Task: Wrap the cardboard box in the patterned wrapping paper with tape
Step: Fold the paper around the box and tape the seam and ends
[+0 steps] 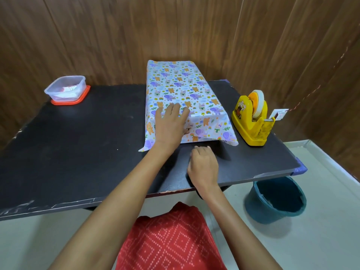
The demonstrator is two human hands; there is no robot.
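Lying mid-counter, the wrapping paper (181, 84) hides the box, its near flap loose and splayed on the counter (78, 143). The left hand (170, 123) presses it flat, fingers straight. The right hand (203, 168) rests before the flap, fingers curled; whether they pinch tape I cannot tell. Lifting the left hand before taping could let the flap spring open.

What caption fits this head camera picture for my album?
Left hand presses patterned wrapping paper down; right hand curled over the black table, near a yellow tape dispenser.
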